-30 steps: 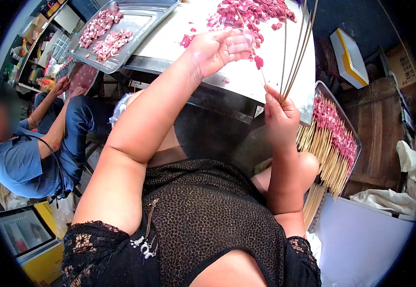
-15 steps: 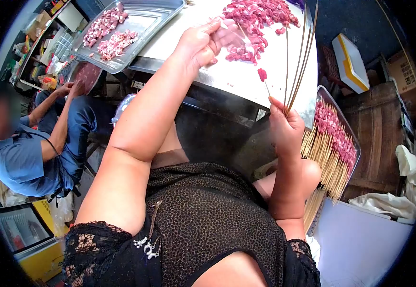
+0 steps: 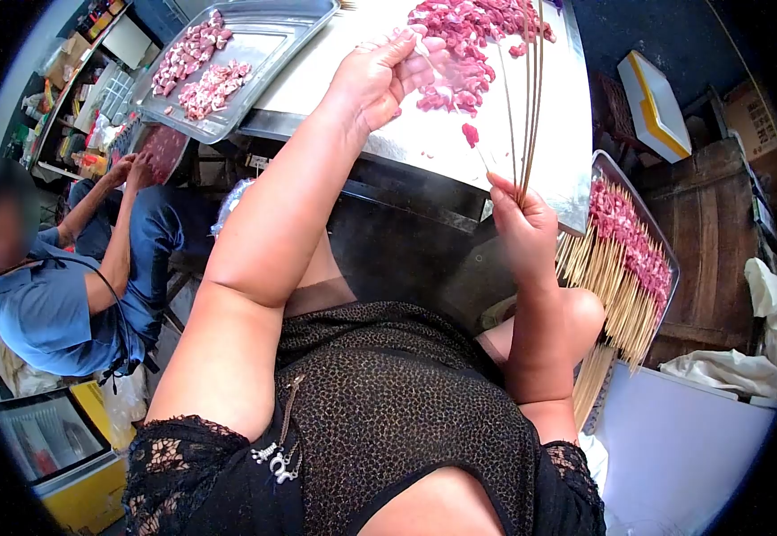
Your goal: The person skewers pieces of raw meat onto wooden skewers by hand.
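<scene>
Perhaps tilting could drop meat (image 3: 470,135) from the upper-right skewers (image 3: 524,170) your right fingers (image 3: 505,200) grip; what your left fingers (image 3: 404,79) hold is unclear.

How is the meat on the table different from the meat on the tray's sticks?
The meat on the table lies loose; the meat in the tray is threaded on sticks. The table's meat forms an uneven heap, the tray's meat a dense band. Both look pinkish red.

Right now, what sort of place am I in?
Likely a food-preparation room or shop: cut meat heaped on a white worktop, loaded skewers beside it, and cluttered shelves.
</scene>
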